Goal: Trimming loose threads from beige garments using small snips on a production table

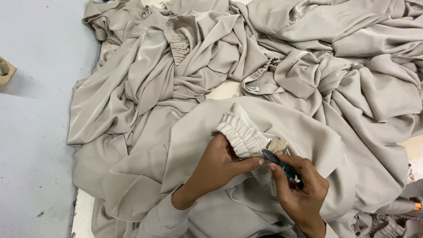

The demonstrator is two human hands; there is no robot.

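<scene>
A large heap of beige garments (308, 57) covers most of the pale surface (227, 89), crumpled in deep folds; only small bare patches of the surface show between them. A flat grey floor (35, 132) runs down the left side of the view, with the corner of a tan box (5, 71) at the far left edge. Nearest the camera lies one beige garment (189, 132), spread flatter than the rest. Its gathered elastic cuff (238, 139) sits at lower centre, ruched and turned toward the hands. Another gathered cuff (177, 44) shows in the heap at upper centre, and a small white label (252, 89) lies on a fold near the middle. Left hand (218, 165) is closed on the elastic cuff, thumb extended along its lower edge, fingers tucked under the fabric. Right hand (302, 189) is curled tight around a pair of thread snips (277, 162) with a teal handle; the grey blade tip points up-left and meets the cuff's seam just beside the left thumb tip. Both forearms wear beige sleeves.
</scene>
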